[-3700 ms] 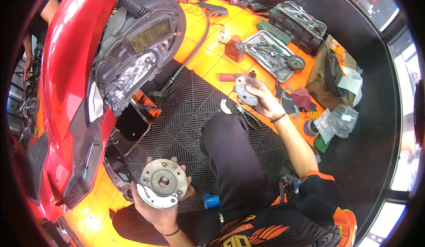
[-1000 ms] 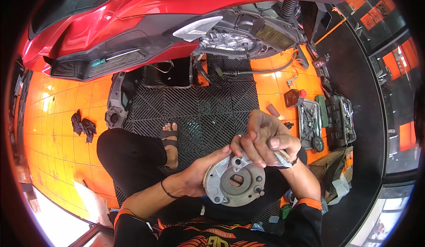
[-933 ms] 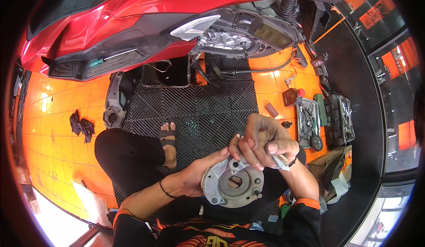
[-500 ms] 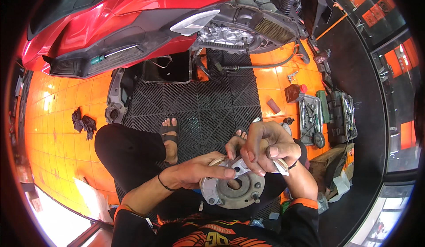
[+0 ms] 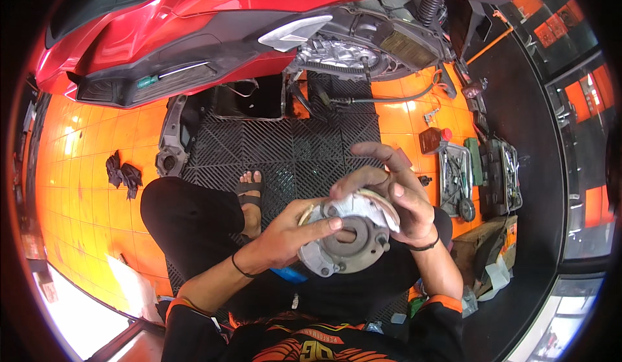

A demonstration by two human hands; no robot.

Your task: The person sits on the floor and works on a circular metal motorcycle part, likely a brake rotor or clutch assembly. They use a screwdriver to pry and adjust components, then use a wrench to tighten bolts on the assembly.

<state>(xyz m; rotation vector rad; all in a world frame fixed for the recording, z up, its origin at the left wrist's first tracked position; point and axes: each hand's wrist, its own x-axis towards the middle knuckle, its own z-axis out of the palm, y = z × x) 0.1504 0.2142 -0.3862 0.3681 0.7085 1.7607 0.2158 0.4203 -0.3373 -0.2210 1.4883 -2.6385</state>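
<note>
My left hand [image 5: 285, 235] grips a round grey clutch shoe plate [image 5: 350, 263] above my lap, its thumb lying across the face beside the centre hole. One curved clutch shoe [image 5: 317, 256] sits along the plate's left side, partly under that hand. Another shoe [image 5: 372, 210], pale grey with a tan lining on its outer edge, lies across the upper right of the plate. Around this shoe is my right hand [image 5: 402, 200], fingers spread and bent over it. Whether its fingertips press on the shoe I cannot tell. A stud stands at the plate's right edge.
Ahead stands a red scooter [image 5: 227, 25] with its belt housing [image 5: 340, 56] uncovered. A screwdriver [image 5: 172, 74] lies on its footboard. Black matting [image 5: 278, 148] covers the floor ahead. At right are a red-capped bottle [image 5: 431, 141] and a tool case [image 5: 502, 174]; black gloves [image 5: 123, 174] lie left.
The upper shoe, gripped between both hands before, now lies over the plate's upper right. My right fingers have opened and spread. The plate has risen slightly.
</note>
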